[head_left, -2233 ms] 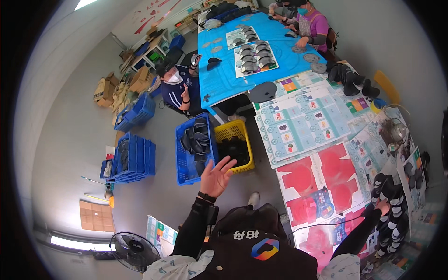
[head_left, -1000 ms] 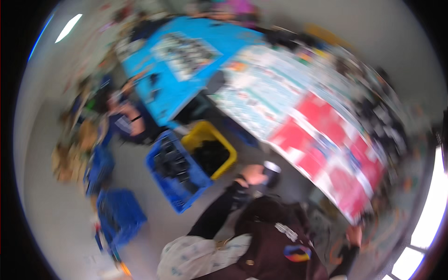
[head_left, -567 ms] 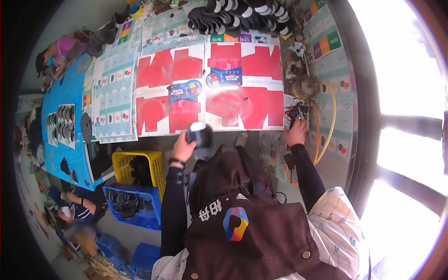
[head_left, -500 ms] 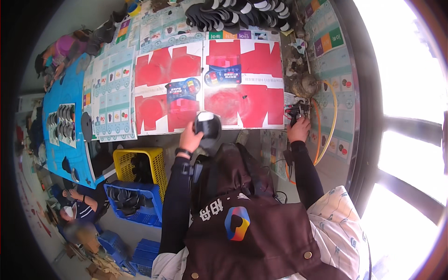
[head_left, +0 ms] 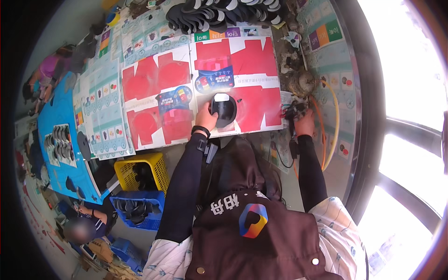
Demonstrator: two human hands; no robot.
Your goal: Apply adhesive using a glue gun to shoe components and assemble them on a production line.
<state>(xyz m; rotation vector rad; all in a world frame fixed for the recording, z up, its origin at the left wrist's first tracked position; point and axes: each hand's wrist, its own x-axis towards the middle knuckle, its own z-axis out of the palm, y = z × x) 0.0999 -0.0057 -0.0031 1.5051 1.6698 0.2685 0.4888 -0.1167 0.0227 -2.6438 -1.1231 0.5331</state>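
Observation:
In my left hand (head_left: 206, 116) is a black rounded shoe piece (head_left: 225, 112) with a white patch at its far end. My thumb presses on its left side, and it is over the near edge of a red and white printed sheet (head_left: 258, 106). At the table's right edge, my right hand (head_left: 305, 124) is closed round a dark spray gun (head_left: 294, 111), partly hidden by the fingers and blurred. An orange hose (head_left: 322, 135) and a yellow hose (head_left: 337, 116) curve close beside that hand.
Dark curved shoe pieces (head_left: 205, 18) are heaped at the back of the table. A grimy round metal pot (head_left: 304, 84) stands at the right. Left are a blue table (head_left: 56, 121), a yellow crate (head_left: 161, 163) and a blue crate (head_left: 144, 225). A person (head_left: 95, 221) sits beyond.
My left hand has carried the black shoe piece right and forward, from the sheet's front edge to over the sheet. My right hand stays at the spray gun. The view has turned slightly.

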